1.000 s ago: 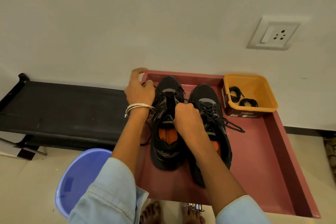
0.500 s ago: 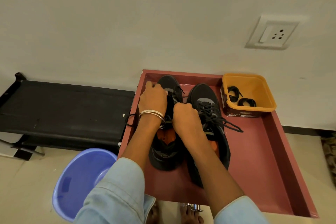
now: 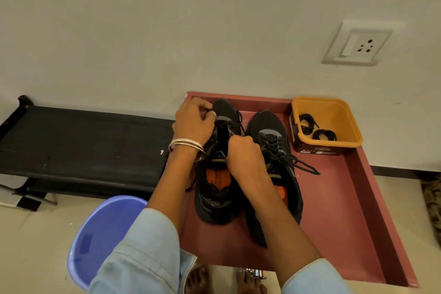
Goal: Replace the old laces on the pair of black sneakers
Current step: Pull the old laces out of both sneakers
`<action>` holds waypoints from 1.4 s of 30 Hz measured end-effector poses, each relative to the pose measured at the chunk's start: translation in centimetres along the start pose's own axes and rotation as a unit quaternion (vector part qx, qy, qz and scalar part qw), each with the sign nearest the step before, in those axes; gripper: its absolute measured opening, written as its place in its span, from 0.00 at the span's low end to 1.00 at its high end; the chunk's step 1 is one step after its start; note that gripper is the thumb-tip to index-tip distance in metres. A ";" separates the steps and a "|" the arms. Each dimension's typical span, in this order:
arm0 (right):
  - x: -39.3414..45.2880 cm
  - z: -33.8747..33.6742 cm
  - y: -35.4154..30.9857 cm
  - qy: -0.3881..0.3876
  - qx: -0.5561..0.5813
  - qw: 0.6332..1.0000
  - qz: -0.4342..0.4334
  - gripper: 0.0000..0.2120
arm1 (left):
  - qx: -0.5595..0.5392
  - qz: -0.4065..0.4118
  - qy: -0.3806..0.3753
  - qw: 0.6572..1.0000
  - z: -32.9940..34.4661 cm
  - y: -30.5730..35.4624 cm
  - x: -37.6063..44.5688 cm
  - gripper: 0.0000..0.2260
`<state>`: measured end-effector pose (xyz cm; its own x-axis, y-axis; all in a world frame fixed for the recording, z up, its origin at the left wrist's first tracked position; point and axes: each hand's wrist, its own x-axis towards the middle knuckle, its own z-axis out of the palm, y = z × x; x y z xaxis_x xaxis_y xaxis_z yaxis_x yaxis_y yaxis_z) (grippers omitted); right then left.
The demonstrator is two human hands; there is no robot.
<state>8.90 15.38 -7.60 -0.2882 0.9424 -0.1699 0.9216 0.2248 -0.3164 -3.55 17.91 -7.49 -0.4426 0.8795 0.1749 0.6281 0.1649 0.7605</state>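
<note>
a person in pale blue sleeves works on the left sneaker [image 3: 214, 188] of a black pair that sits toes-to-wall on a red tray [image 3: 346, 210]. the left hand [image 3: 194, 122], a stack of thin bangles [image 3: 187, 144] at the wrist, is curled at the shoe's toe end, fingers pinching the old lace [image 3: 235, 119] near the lowest eyelets; a loose length of that lace trails off the shoe's left side by the forearm. the right hand [image 3: 244, 154] is closed in a fist over the middle of the same shoe, just beside its tongue; it appears to grip the shoe's upper or lace, though what the fingers hold is hidden beneath the knuckles. the shoe's orange insole shows between the two wrists. the right sneaker [image 3: 274, 141] stands touching its partner, fully laced, its loose ends spilling onto the tray toward the right. at the tray's far right corner a yellow tub [image 3: 334, 112] holds two coiled black laces [image 3: 317, 130]. a black bench [image 3: 83, 145] runs along the wall left of the tray, a blue plastic stool [image 3: 100, 234] stands near the left sleeve, and a wall socket [image 3: 358, 43] is set above the tub.
</note>
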 end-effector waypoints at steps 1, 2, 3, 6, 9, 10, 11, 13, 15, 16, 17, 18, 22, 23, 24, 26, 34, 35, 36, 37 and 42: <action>0.0 0.0 0.0 -0.001 0.000 1.000 -0.001 0.05 | 0.026 0.024 -0.035 0.999 0.3 0.0 -0.2 0.08; 0.0 0.0 0.0 -0.003 0.000 1.000 -0.001 0.06 | 0.060 0.047 -0.073 0.994 0.7 0.0 -0.3 0.11; 0.0 0.0 0.0 -0.005 0.001 1.000 -0.001 0.07 | 0.101 0.065 -0.107 0.987 1.0 0.0 -0.5 0.14; 0.0 -0.1 0.0 -0.009 -0.003 1.000 -0.002 0.08 | 0.190 0.098 -0.127 0.969 1.9 -0.2 -0.8 0.16; -0.2 -0.2 -0.1 -0.009 -0.005 1.000 -0.004 0.08 | 0.240 0.090 -0.101 0.961 2.5 0.1 -0.8 0.13; -0.2 -0.3 -0.1 -0.009 -0.005 1.000 -0.004 0.08 | 0.258 0.088 -0.088 0.958 2.7 0.3 -1.0 0.12; -0.2 -0.3 -0.1 -0.008 -0.004 1.000 -0.005 0.08 | 0.268 0.087 -0.076 0.957 2.9 0.5 -1.2 0.11; -0.2 -0.3 -0.1 -0.008 -0.002 1.000 -0.005 0.08 | 0.274 0.082 -0.056 0.957 3.1 0.6 -1.4 0.09; -0.2 -0.3 -0.2 -0.009 -0.002 1.000 -0.003 0.08 | 0.256 0.085 -0.041 0.962 3.0 0.7 -1.4 0.10; -0.2 -0.2 -0.1 -0.008 -0.001 1.000 0.001 0.08 | 0.237 0.076 -0.033 0.968 2.8 0.8 -1.3 0.10; -0.1 -0.2 -0.1 -0.006 -0.001 1.000 0.005 0.08 | 0.209 0.059 -0.020 0.976 2.5 0.9 -1.2 0.10; -0.1 -0.1 0.0 -0.003 -0.002 1.000 0.008 0.08 | 0.173 0.033 -0.001 0.984 2.2 0.9 -1.2 0.10; 0.0 0.0 0.1 0.004 -0.003 1.000 0.014 0.05 | -0.068 -0.137 0.093 0.984 1.2 0.0 -0.6 0.05; 0.0 0.1 0.1 0.006 -0.003 1.000 0.015 0.04 | -0.103 -0.172 0.116 0.973 1.2 -0.3 -0.3 0.05; 0.0 0.2 0.1 0.008 -0.004 1.000 0.014 0.04 | -0.129 -0.205 0.128 0.962 1.2 -0.9 0.0 0.05; 0.1 0.2 0.1 0.010 -0.006 1.000 0.013 0.04 | -0.171 -0.249 0.156 0.940 0.7 -0.9 0.5 0.05; -0.3 -0.3 0.0 0.009 -0.015 1.000 0.010 0.08 | 0.069 0.023 -0.058 0.996 1.1 0.8 -0.7 0.09; -0.3 -0.4 0.0 0.007 -0.015 1.000 0.009 0.08 | 0.107 0.037 -0.088 0.990 1.6 0.8 -0.7 0.09; -0.3 -0.4 -0.1 0.005 -0.015 1.000 0.008 0.09 | 0.146 0.046 -0.107 0.982 2.1 0.8 -0.8 0.10; -0.3 -0.5 -0.1 0.004 -0.015 1.000 0.006 0.09 | 0.179 0.054 -0.112 0.976 2.5 0.8 -0.9 0.11; -0.4 -0.6 0.0 0.006 -0.006 1.000 0.008 0.10 | 0.263 0.071 -0.068 0.960 3.3 1.5 -1.4 0.10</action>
<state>9.13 15.13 -7.01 -0.2695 0.9489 -0.1641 0.9293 0.2116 -0.3026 0.09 18.35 -8.69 -0.2638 0.9539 0.1432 0.9279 0.2105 0.3077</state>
